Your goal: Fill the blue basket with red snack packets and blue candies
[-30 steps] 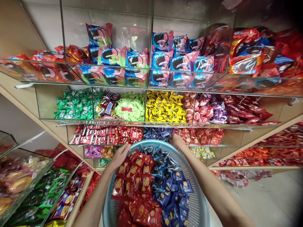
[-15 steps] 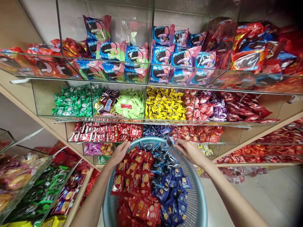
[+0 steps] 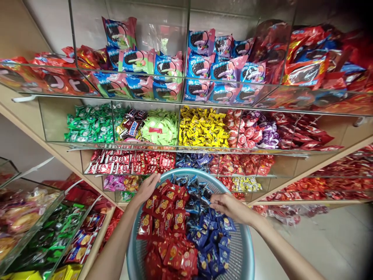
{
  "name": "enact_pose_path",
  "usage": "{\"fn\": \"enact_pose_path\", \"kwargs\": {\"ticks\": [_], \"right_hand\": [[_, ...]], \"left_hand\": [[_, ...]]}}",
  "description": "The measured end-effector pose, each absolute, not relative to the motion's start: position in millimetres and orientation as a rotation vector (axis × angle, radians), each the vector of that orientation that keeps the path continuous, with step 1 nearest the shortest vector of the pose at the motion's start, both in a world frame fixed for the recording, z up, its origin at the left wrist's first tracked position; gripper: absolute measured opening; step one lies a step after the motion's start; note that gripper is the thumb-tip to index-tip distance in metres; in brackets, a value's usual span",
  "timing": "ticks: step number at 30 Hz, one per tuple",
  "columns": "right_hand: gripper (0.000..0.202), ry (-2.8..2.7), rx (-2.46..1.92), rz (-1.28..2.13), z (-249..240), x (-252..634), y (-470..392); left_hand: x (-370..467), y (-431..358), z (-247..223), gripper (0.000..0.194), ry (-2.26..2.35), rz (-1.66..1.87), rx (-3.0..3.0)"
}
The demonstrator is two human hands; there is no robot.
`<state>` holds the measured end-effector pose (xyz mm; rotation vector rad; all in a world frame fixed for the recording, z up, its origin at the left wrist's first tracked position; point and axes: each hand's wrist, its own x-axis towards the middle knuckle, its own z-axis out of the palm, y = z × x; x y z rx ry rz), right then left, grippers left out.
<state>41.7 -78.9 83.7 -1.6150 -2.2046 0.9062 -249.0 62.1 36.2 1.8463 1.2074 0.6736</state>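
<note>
A round teal plastic basket (image 3: 248, 241) sits in front of me, full of wrapped sweets. My left hand (image 3: 147, 189) is closed on its far left rim. My right hand (image 3: 225, 204) reaches in over the right side, fingers pinched on a blue-and-black wrapped candy (image 3: 206, 201) among similar ones. Red packets with orange-slice pictures (image 3: 163, 208) fill the basket's left and near part. Dark blue packets (image 3: 214, 249) lie at the right, below my right hand.
Glass-fronted shelves rise ahead, with packaged cookies (image 3: 201, 64) on top and yellow wrapped candies (image 3: 204, 128) below. Green candies (image 3: 87, 124) and red-and-white packets (image 3: 110, 162) are at the left. More bins with green-wrapped sweets (image 3: 52, 237) stand at lower left. Pale floor (image 3: 326, 241) shows at right.
My right hand has moved from the basket's far right rim down and toward me into the basket, bringing a dark wrapped candy with it. My left hand stays on the rim.
</note>
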Motion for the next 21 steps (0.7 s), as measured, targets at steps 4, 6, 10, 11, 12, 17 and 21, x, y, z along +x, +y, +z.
{"fn": "enact_pose_path", "kwargs": {"ticks": [4,6,10,11,12,17,21], "right_hand": [[0.030,-2.194,-1.603,0.897,89.9,38.5,-82.8],[0.031,-2.186,-1.595,0.906,91.3,38.4,-85.3],[0.033,-2.190,-1.598,0.939,85.2,39.4,-88.8],[0.033,-2.201,-1.594,0.947,81.9,39.5,-88.7],[0.033,-2.218,-1.587,0.952,78.2,39.5,-88.3],[0.030,-2.314,-1.626,0.843,57.9,36.8,-80.8],[0.027,-2.371,-1.701,0.705,45.0,31.3,-76.5]], "left_hand": [[-249.7,62.9,35.1,0.041,1.194,0.669,1.881],[-250.1,63.6,34.1,0.040,1.194,0.673,1.880],[-250.3,64.0,33.3,0.038,1.187,0.673,1.879],[-250.2,63.9,33.4,0.038,1.185,0.673,1.880],[-250.0,63.8,33.5,0.038,1.182,0.673,1.881],[-249.4,63.1,34.4,0.038,1.197,0.675,1.872],[-249.0,62.6,34.8,0.041,1.213,0.662,1.858]]}}
